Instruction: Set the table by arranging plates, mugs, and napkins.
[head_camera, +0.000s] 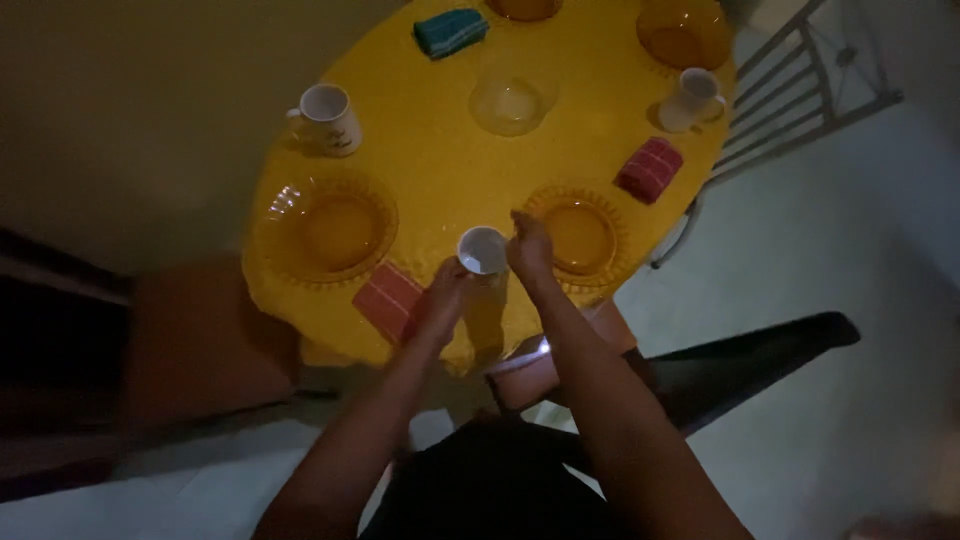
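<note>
Here, both hands meet at a small white cup (483, 250) near the front edge of the round surface (440, 160), which is covered in a yellow cloth. The left hand (440, 300) comes up from below with its fingers wrapped against the cup's left side, and the right hand (530, 250) is closed against the cup's right side, fingertips at the rim; so the cup is gripped between the two, its open mouth facing the camera. Just right of the cup lies an amber glass plate (580, 237), and well to the left a larger amber plate (330, 232). A folded pink cloth (388, 298) lies just beside the left hand, near the edge of the surface. Farther back, a red folded cloth (650, 170) lies on the right, a white mug (328, 118) stands on the left, another white mug (690, 100) on the right, a clear glass bowl (512, 103) stands in the middle, and a teal folded cloth (450, 32) lies near the far edge. An amber bowl (684, 34) stands at the far right. The light is dim and fine detail is hard to tell.
</note>
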